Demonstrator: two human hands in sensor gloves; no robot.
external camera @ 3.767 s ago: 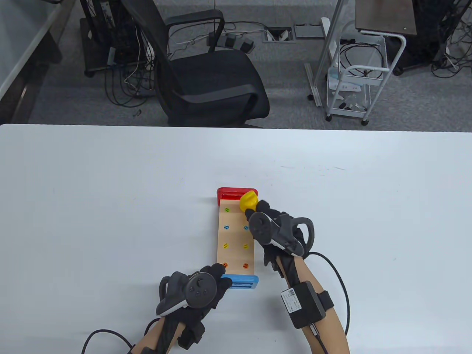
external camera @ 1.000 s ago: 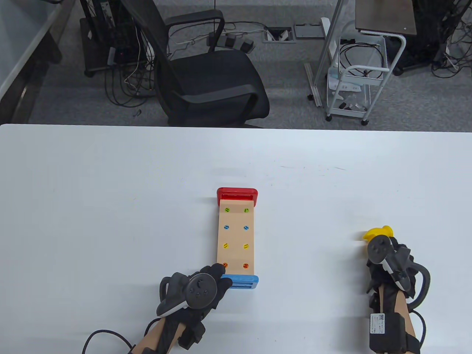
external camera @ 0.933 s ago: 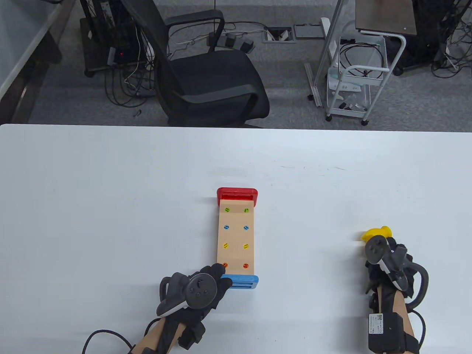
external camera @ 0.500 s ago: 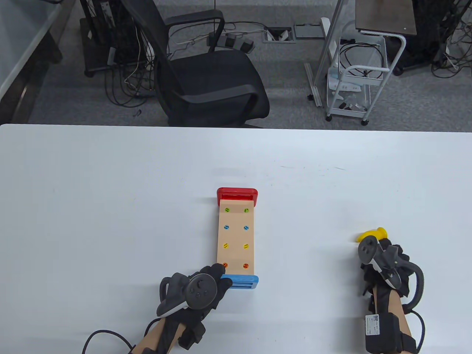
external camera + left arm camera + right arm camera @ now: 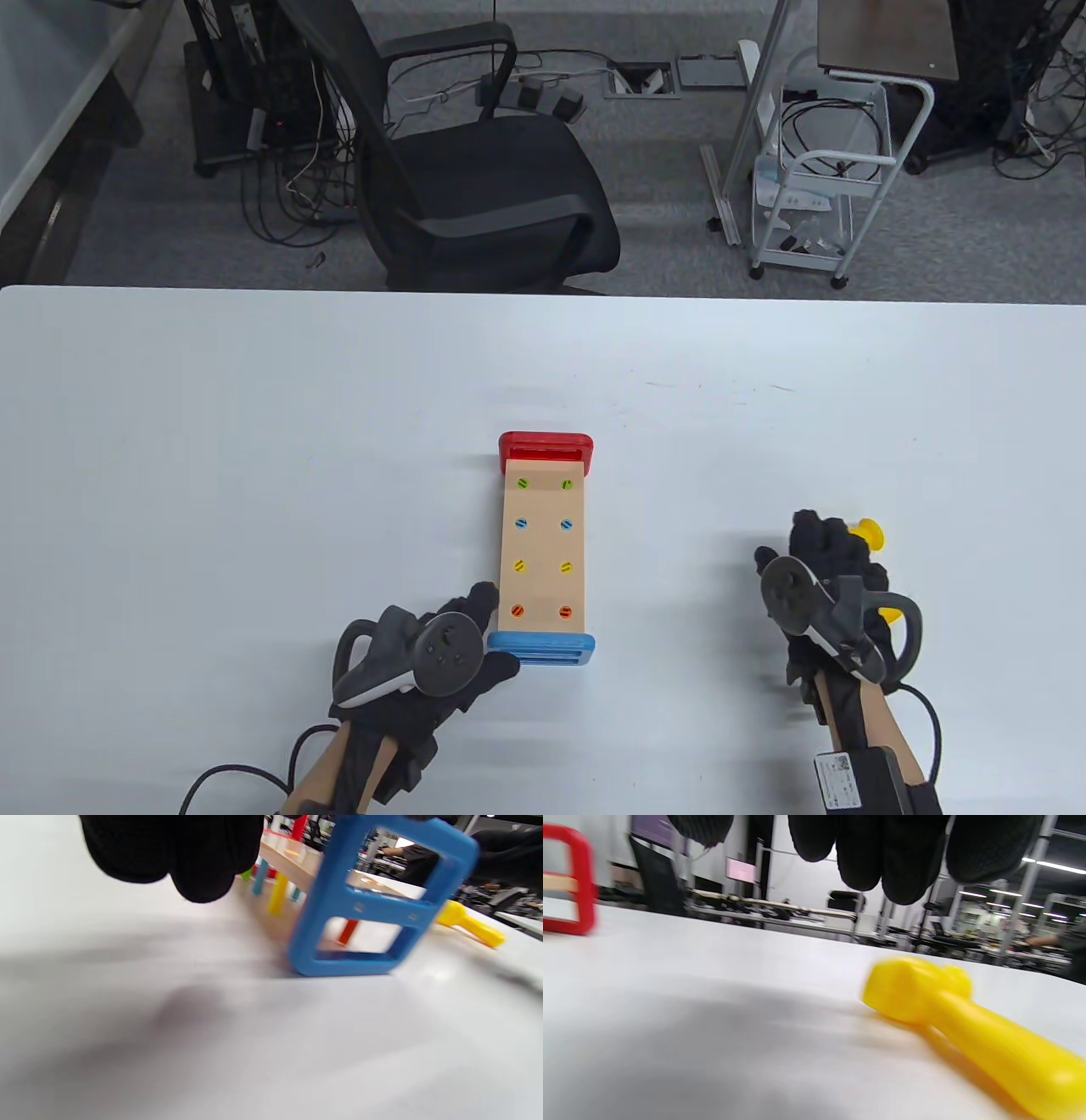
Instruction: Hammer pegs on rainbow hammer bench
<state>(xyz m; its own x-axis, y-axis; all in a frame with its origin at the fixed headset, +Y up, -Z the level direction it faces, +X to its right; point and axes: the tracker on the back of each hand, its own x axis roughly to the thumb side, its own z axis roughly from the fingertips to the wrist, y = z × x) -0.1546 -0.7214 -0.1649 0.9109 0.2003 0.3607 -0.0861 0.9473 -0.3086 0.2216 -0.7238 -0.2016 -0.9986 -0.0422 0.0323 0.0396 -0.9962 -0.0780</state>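
The desk (image 5: 254,424) carries the bench (image 5: 543,548) near its middle, long axis running away from the person, red end far and blue end near. That lengthwise lie puts both rows of pegs (image 5: 543,546) within reach of either hand. All eight pegs sit flush with the wooden top, their shafts showing beneath it in the left wrist view, so the hammering looks finished.

The left hand (image 5: 424,671) lies at the bench's near left corner, fingers spread and loose, one fingertip close to the bench's side; I cannot tell whether it touches. It holds nothing.

The right hand (image 5: 827,586) is well to the right of the bench, fingers open and empty. The hammer (image 5: 870,535) lies flat on the desk under and just beyond that hand, apparently set down because its work is done.
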